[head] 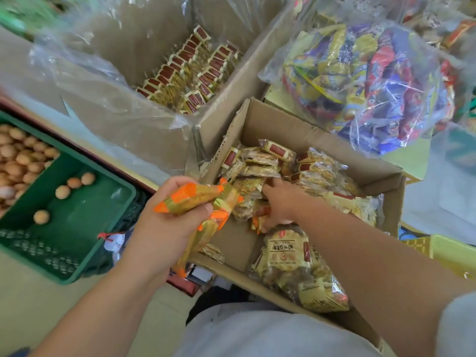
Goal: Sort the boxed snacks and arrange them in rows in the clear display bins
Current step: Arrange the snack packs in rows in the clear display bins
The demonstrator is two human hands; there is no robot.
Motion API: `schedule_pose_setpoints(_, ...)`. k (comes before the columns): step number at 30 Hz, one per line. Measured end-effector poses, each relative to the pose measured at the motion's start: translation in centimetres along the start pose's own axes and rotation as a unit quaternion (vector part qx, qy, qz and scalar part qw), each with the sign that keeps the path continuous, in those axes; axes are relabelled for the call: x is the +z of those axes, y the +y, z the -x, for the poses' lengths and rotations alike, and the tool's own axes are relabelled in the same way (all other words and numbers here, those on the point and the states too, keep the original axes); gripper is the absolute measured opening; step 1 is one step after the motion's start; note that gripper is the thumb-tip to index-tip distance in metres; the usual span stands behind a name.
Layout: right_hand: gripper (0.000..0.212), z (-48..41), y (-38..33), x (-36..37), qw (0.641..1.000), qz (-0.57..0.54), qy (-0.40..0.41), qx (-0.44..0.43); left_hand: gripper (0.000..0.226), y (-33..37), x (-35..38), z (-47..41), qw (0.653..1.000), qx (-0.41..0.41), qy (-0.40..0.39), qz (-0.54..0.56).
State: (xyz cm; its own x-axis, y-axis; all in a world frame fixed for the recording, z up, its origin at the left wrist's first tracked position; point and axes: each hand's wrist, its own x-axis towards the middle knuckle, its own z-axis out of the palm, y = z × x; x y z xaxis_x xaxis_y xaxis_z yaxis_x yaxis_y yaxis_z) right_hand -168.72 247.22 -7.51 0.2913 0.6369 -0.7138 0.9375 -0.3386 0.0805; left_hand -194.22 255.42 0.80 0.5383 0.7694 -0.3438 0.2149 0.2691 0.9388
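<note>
cardboard box [304,130] holds yellow snack packets [322,173]; lined carton [144,130] holds rows.

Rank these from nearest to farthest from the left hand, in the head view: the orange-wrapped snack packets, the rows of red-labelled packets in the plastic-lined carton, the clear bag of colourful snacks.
1. Orange-wrapped snack packets: gripped in the left hand.
2. Rows of red-labelled packets: ahead, inside the plastic-lined carton.
3. Clear bag of colourful snacks: far right.
</note>
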Motion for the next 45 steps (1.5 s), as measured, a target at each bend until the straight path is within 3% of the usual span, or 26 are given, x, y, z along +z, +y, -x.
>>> schedule_pose_setpoints(4,0.132,-0.8,-0.4,1.0,0.999,0.03,-0.019,-0.006,0.025,-0.1,-1.0,0.2,0.998,-0.03,0.006,0.057)
schedule_pose_setpoints(9,0.134,-1.3,-1.6,2.2,0.999,-0.021,0.012,0.023,0.023,-0.5,-1.1,-0.1,0.997,-0.031,0.024,0.07)
schedule_pose_setpoints(13,0.116,-1.7,-1.3,1.8,0.995,-0.096,0.021,0.013,0.02,-0.6,-1.1,-0.4,0.994,-0.067,0.025,0.08)
schedule_pose_setpoints(16,0.096,-1.5,-1.3,2.1,0.997,-0.072,0.004,-0.001,0.019,-0.7,-1.1,-0.5,0.991,-0.092,0.037,0.088)
schedule_pose_setpoints(20,0.11,-0.9,-2.2,3.8,1.0,-0.023,0.012,0.0,0.024,-0.7,-1.2,-0.5,0.99,-0.091,0.052,0.097)
schedule_pose_setpoints(23,0.108,-1.1,-2.9,4.9,0.999,0.036,0.028,-0.003,0.035,-0.9,-1.1,-0.5,0.991,-0.077,0.047,0.1)
schedule_pose_setpoints(29,0.107,-1.6,-3.2,5.5,0.998,0.052,0.044,-0.008,0.025,-1.4,-0.6,-0.5,0.997,0.006,0.029,0.066)
schedule_pose_setpoints(35,0.095,-1.8,-3.2,5.9,0.997,0.041,0.061,-0.005,0.023,-1.9,-0.6,-0.5,0.998,0.03,0.036,0.053)
schedule_pose_setpoints(40,0.069,-1.9,-3.4,5.2,0.999,0.01,0.053,0.008,0.026,-2.0,-0.6,-0.5,0.998,0.025,0.042,0.044)
schedule_pose_setpoints(45,0.098,-0.7,-1.9,3.5,0.993,-0.085,0.064,-0.061,0.028,-2.2,-0.6,-0.5,0.998,0.025,0.052,0.038)
